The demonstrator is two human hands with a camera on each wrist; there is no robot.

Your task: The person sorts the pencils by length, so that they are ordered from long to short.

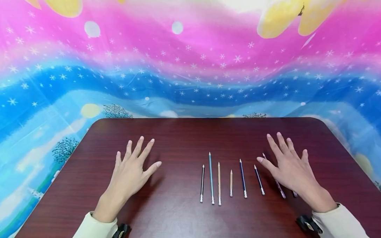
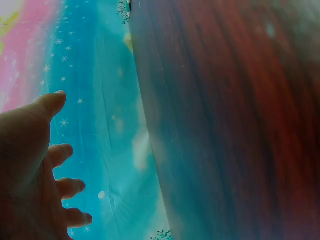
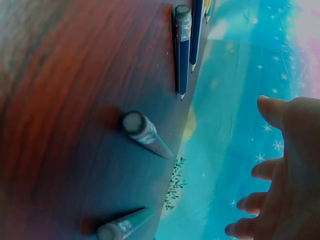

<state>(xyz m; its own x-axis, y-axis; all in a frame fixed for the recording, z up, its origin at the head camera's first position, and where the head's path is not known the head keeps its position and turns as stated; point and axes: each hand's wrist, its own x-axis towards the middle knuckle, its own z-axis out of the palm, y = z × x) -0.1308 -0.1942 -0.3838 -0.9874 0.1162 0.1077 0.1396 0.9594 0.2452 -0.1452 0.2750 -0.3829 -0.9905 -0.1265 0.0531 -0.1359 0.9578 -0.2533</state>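
Both hands are held with fingers spread and hold nothing. My left hand (image 1: pixel 130 173) is over the left part of the table, its shadow falling to its right. My right hand (image 1: pixel 292 170) is over the right part, above a purplish pencil (image 1: pixel 280 188) and another pencil (image 1: pixel 294 194) that it mostly hides. Left of it lie several pencils in a loose row, tips pointing away: a black one (image 1: pixel 202 184), a long light-blue one (image 1: pixel 211 177), a wood-coloured one (image 1: pixel 219 183), a short wood-coloured one (image 1: pixel 231 183), a dark blue one (image 1: pixel 243 178) and a shorter dark blue one (image 1: pixel 259 180).
The dark red-brown wooden table (image 1: pixel 177 139) has rounded far corners. Behind it and along its sides hangs a pink and blue cloth (image 1: pixel 192 63) with printed snowflakes. A black wrist strap piece (image 1: pixel 309 224) shows at the right sleeve, and another (image 1: pixel 121 232) at the left.
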